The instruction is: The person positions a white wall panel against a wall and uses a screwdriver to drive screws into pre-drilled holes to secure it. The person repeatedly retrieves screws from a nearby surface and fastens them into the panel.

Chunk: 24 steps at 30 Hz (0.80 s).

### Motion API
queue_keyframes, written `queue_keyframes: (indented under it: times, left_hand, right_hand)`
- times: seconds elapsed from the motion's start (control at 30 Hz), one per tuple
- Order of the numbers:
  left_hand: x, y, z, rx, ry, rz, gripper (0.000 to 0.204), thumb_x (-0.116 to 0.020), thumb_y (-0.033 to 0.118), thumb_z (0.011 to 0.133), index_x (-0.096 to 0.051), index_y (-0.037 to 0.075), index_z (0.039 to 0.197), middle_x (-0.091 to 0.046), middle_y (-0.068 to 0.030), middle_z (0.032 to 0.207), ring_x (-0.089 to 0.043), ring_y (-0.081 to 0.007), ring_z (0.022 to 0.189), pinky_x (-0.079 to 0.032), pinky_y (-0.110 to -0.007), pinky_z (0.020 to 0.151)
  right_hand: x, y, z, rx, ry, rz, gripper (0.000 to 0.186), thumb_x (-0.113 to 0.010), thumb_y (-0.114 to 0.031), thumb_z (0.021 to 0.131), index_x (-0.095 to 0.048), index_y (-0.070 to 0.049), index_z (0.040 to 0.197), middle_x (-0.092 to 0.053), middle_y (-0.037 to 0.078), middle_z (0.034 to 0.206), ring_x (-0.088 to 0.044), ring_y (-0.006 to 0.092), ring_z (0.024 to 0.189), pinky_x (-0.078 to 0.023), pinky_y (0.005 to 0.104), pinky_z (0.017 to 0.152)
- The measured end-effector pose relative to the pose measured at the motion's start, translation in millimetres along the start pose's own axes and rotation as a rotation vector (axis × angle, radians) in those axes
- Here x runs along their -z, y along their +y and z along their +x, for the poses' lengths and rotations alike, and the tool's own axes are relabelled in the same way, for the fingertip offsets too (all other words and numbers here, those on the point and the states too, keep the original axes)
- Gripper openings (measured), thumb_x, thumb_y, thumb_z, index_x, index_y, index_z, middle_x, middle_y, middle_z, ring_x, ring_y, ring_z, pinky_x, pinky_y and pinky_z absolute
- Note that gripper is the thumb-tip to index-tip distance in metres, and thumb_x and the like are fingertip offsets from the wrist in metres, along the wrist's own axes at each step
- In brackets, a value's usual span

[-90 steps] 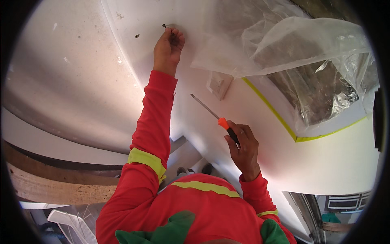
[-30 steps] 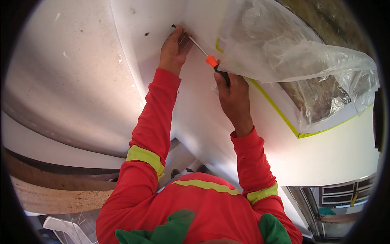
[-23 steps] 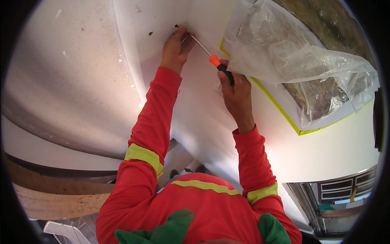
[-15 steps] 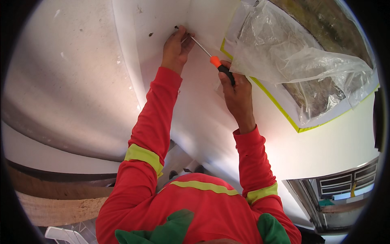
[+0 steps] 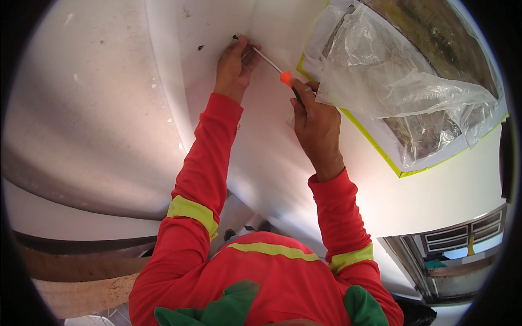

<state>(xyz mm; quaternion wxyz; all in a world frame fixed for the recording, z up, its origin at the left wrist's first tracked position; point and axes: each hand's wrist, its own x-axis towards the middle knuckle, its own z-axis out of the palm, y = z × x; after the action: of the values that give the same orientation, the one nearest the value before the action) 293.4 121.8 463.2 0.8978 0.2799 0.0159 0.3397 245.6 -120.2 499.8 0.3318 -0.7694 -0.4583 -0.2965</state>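
My left hand (image 5: 234,70) is raised against the white wall, its fingers closed beside a small dark fastener (image 5: 235,37); what lies inside them is mostly hidden. Another dark fastener or hole (image 5: 200,47) sits just left of it. My right hand (image 5: 318,125) grips a screwdriver (image 5: 285,77) with an orange and black handle. The metal shaft slants up-left, and its tip reaches my left fingertips, where the exact contact is too small to see. Wrinkled clear plastic (image 5: 380,65) hangs close to the right of my right hand.
Yellow tape (image 5: 375,144) edges the plastic-covered opening at right. A curved pale surface (image 5: 87,114) fills the left. Curved wooden boards (image 5: 81,293) lie at lower left, and a framed window or opening (image 5: 451,239) shows at lower right. My feet show beyond my red-clad torso.
Since three seconds ago, my right hand has risen, bringing the screwdriver tip to my left fingers. In the last half second its grip has shifted slightly, covering more of the handle.
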Motion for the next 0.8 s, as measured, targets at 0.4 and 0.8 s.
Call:
queue_keyframes:
  times: [0.4,0.8]
  left_hand:
    - [-14,-12,-37,0.099,-0.176,0.032,0.020,-0.070,0.027,0.103,-0.065,0.009,0.110,-0.069,-0.0033,0.098,-0.067,-0.0179,0.095,-0.054,-0.035,0.085]
    - [-11,-21,-52,0.107,-0.192,-0.031,0.029,-0.066,0.028,0.105,-0.065,0.003,0.119,-0.069,-0.0062,0.101,-0.068,-0.0195,0.092,-0.058,-0.034,0.083]
  right_hand:
    - [13,-1,17,-0.082,-0.037,0.150,0.031,-0.065,-0.018,0.104,-0.070,-0.004,0.131,-0.065,0.003,0.088,-0.054,0.0106,0.074,-0.047,0.0284,0.068]
    - [18,-8,10,0.126,-0.011,-0.284,0.033,-0.074,-0.018,0.098,-0.070,-0.004,0.128,-0.065,0.009,0.090,-0.059,0.0187,0.074,-0.050,0.0344,0.068]
